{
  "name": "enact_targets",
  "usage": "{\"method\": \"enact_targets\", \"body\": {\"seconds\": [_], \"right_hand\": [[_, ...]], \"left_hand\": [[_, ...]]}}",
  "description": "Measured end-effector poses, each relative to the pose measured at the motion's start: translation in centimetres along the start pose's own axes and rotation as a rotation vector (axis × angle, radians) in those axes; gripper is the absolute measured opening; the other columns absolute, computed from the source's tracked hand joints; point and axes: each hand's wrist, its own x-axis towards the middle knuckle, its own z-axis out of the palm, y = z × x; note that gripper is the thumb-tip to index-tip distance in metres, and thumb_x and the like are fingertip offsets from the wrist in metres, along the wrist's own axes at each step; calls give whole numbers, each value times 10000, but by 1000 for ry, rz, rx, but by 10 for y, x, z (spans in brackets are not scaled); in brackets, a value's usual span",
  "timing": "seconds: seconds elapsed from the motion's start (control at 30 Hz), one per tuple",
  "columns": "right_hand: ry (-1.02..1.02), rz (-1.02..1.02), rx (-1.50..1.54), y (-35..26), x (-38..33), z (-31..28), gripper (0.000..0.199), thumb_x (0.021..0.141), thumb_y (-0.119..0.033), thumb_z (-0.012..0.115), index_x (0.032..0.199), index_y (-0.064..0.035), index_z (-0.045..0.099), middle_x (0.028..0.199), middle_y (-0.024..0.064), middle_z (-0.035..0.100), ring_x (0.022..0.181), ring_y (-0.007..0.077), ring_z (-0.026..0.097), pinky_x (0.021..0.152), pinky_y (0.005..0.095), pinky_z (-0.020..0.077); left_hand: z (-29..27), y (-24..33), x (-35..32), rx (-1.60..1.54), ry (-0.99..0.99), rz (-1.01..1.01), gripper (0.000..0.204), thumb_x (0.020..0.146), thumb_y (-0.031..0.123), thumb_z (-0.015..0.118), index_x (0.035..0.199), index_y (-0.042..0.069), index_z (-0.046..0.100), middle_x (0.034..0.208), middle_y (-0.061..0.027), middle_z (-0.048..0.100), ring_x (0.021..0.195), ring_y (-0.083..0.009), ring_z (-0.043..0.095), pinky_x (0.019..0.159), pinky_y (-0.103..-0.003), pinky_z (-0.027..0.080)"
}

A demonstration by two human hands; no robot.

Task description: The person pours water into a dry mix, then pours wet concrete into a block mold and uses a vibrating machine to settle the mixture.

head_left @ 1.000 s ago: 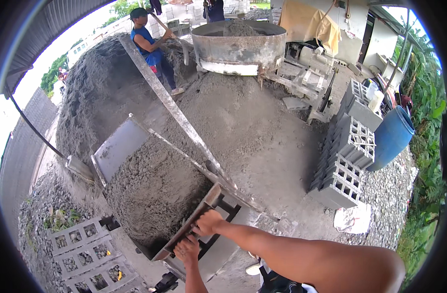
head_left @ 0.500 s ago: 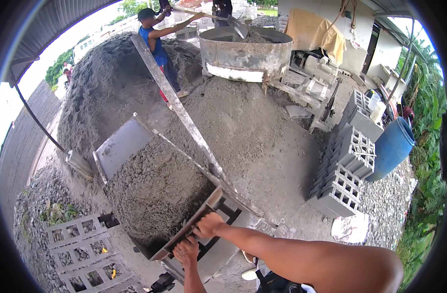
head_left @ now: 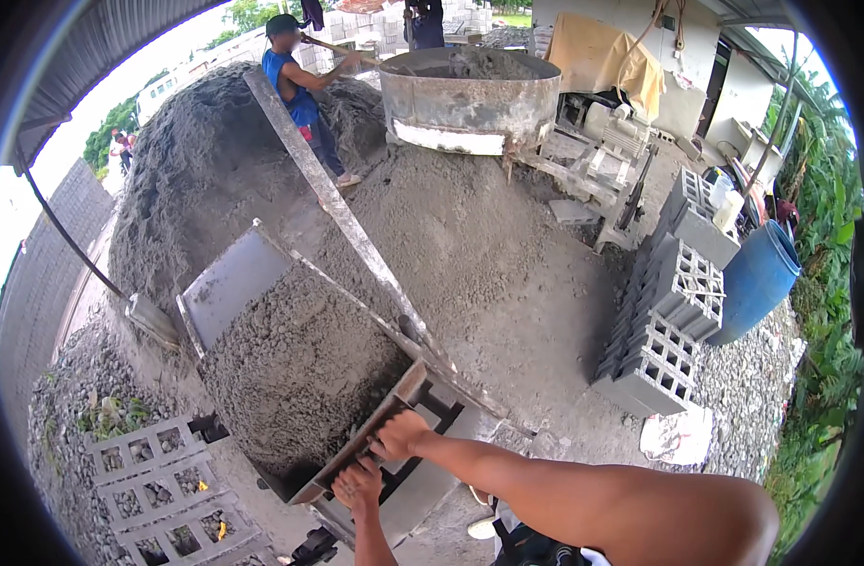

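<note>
A: Hands, pls?
B: Left hand (head_left: 359,483) clamped on a rust-brown, straight-edged metal bar (head_left: 356,441), fingers curled over it. Right hand (head_left: 401,436) same bar, also clamped, a bit farther up & to the R. Hands just beside each other; can't tell if knuckles touch.
A: Bar's where?
B: Lower ctr, slanting, at near end of a heap of dark-grey crumbly mix (head_left: 295,377). Far end of mix lies against a flat, smooth grey metal sheet (head_left: 232,283), tilted. Dark gap at bottom corner, btwn mix & bar.
A: Above that?
B: Long, pale, mix-spattered straight beam (head_left: 333,203), runs diag. from upper L down to nr R end of bar. Beyond: big round grey metal pan (head_left: 474,108), open top, grey stuff inside.
A: Anyone abt?
B: Co-worker in blue sleeveless top (head_left: 300,80), upper L of ctr, by a large dark-grey mound (head_left: 182,179). Both hands on a long wooden handle (head_left: 335,47) pointing twd pan; tool's far end unclear.
A: R side?
B: Stacked grey hollow concrete blocks (head_left: 635,387), blue plastic barrel (head_left: 754,288) just beside, crumpled white sack (head_left: 677,436) on ground nr stack's foot.
A: Lower L?
B: Flat rows of grey open-celled blocks (head_left: 158,472), stones showing thru cells.
</note>
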Motion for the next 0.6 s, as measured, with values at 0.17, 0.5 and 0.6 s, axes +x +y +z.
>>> {"method": "enact_targets", "body": {"seconds": [0.17, 0.5, 0.6], "right_hand": [[26, 0, 18, 0, 0, 4, 551, 994, -499, 518, 709, -113, 788, 742, 159, 757, 697, 370, 751, 674, 487, 592], [-18, -2, 4, 2, 0, 1, 560, 995, -517, 511, 717, -118, 789, 751, 158, 760, 702, 366, 754, 676, 489, 594], [-15, 1, 2, 2, 0, 0, 567, 995, -526, 507, 725, -119, 794, 755, 156, 762, 705, 363, 755, 676, 488, 594]], "left_hand": [[-1, -1, 1, -1, -15, 0, 484, 932, 301, 605, 494, 98, 647, 580, -204, 670, 505, -383, 681, 528, -487, 566], [-6, 4, 3, -4, -42, 2, 497, 943, 311, 584, 519, 70, 681, 603, -225, 677, 527, -401, 691, 541, -495, 571], [-7, 4, 2, -15, -57, -18, 501, 945, 317, 581, 529, 59, 691, 610, -230, 679, 529, -404, 691, 544, -494, 573]]}}
